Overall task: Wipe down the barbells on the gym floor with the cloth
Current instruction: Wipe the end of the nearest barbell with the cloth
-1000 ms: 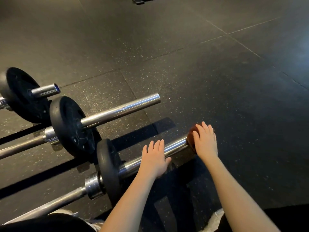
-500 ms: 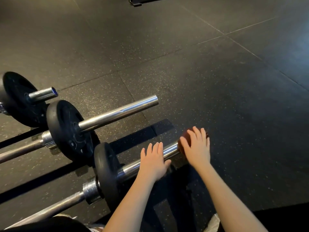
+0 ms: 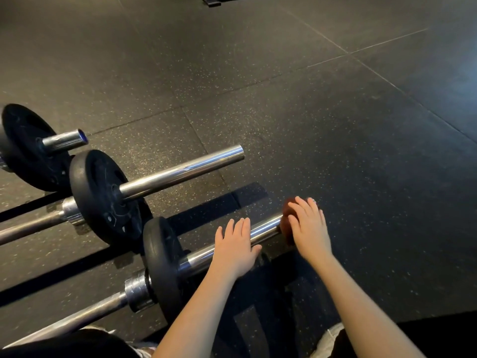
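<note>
Three barbells lie side by side on the black rubber floor. The nearest barbell (image 3: 196, 259) has a black plate (image 3: 160, 264) and a chrome sleeve pointing up-right. My left hand (image 3: 236, 248) rests flat on that sleeve, fingers straight. My right hand (image 3: 308, 226) holds a reddish-brown cloth (image 3: 286, 223) wrapped round the sleeve's outer end, which the cloth and hand hide.
The middle barbell (image 3: 180, 171) and its black plate (image 3: 103, 197) lie just beyond. The far barbell (image 3: 64, 139) with a plate (image 3: 25, 148) sits at the left edge. My knees show at the bottom. A dark equipment base (image 3: 214, 0) lies at the top.
My right hand and the cloth slid a little inward along the sleeve from its tip. My left hand stays resting on the sleeve.
</note>
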